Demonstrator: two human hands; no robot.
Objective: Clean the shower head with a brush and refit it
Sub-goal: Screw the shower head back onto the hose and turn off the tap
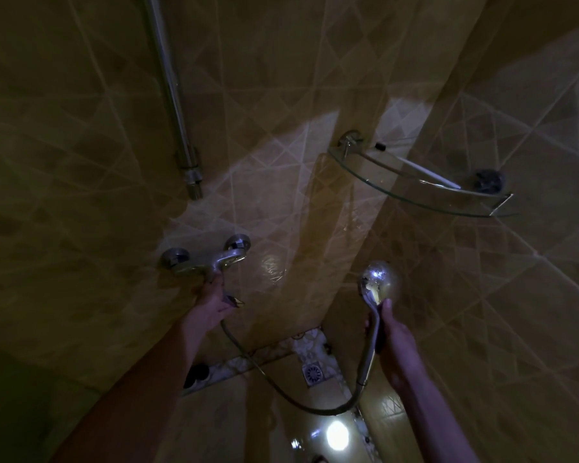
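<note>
The right hand (393, 332) grips the handle of the shower head (378, 282), which stands up and right of the mixer (211, 259), long axis near upright, round face turned away toward the wall. The left hand (211, 300) reaches up to the mixer's underside, fingers curled at the hose (281, 389) joint; what it holds cannot be told. The hose hangs in a loop from the mixer to the handle's foot, so the left hand is nearer the joint.

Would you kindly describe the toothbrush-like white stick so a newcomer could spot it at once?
Start at the corner where the two tiled walls meet, right of the chrome riser pipe. A curved glass corner shelf is mounted there. The white stick lies on it, the only pale, straight item, between the shelf's two metal brackets.
</note>
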